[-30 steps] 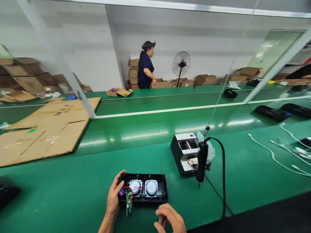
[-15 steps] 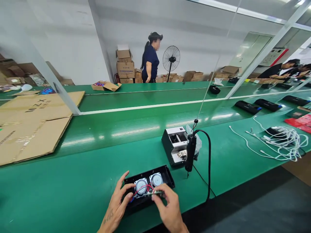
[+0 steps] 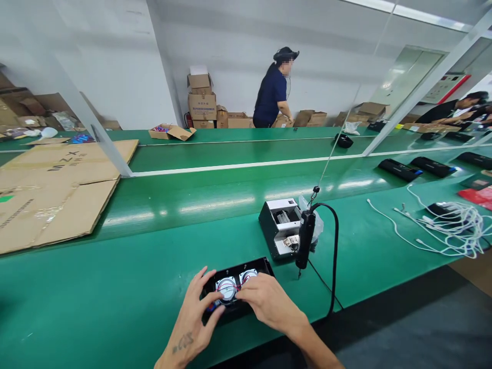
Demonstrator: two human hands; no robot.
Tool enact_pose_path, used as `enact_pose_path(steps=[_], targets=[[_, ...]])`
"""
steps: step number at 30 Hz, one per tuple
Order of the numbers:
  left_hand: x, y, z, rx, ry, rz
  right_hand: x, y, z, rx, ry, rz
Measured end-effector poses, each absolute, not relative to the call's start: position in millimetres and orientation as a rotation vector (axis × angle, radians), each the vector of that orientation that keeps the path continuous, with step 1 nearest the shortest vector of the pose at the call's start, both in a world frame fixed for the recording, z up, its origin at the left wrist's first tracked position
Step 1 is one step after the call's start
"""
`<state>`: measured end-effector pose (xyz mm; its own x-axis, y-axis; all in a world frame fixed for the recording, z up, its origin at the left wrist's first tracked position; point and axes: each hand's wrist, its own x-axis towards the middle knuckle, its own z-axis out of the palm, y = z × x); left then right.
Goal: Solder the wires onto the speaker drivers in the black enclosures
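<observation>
A black speaker housing lies open on the green bench, with two round silver speakers inside it. Thin red wires run across them. My left hand spans the housing's left end, fingers at its back rim and thumb over the front side, holding it. Over the right half, my right hand has thumb and fingers pinched together beside the wires. Whatever those fingertips hold is hidden, and the circuit board cannot be made out. A small blue part shows near my left thumb.
A black electric screwdriver hangs on a cable right of the housing, before a black-and-white machine. White cables lie to the right. Flattened cardboard covers the left. Finished-looking black units lie farther back. A co-worker stands behind.
My right hand has lowered into the housing and turned, and the circuit board it pinched has gone from sight. My left hand stays at the left end. The co-worker has moved right, bending forward.
</observation>
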<state>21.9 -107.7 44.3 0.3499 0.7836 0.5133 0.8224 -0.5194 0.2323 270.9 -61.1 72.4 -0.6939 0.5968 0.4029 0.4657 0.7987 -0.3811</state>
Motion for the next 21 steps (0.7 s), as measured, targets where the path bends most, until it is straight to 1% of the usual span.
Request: enact_pose_path(steps=[3, 5, 10, 16, 21], targets=[[25, -106, 41, -2.539, -1.310, -0.614, 268, -61, 67, -0.836, -2.598, 0.340], [28, -103, 35, -2.545, -1.294, -0.547, 261, -61, 64, -0.825, -2.659, 0.360], [32, -97, 31, -2.574, -1.231, -0.611, 253, -60, 71, -0.848, -2.712, 0.564], [33, -98, 31, -2.538, -1.232, -0.598, 256, -62, 73, -0.835, -2.770, 0.400], [35, -100, 29, -2.563, -1.253, -0.593, 259, -64, 67, -0.828, -2.709, 0.478]])
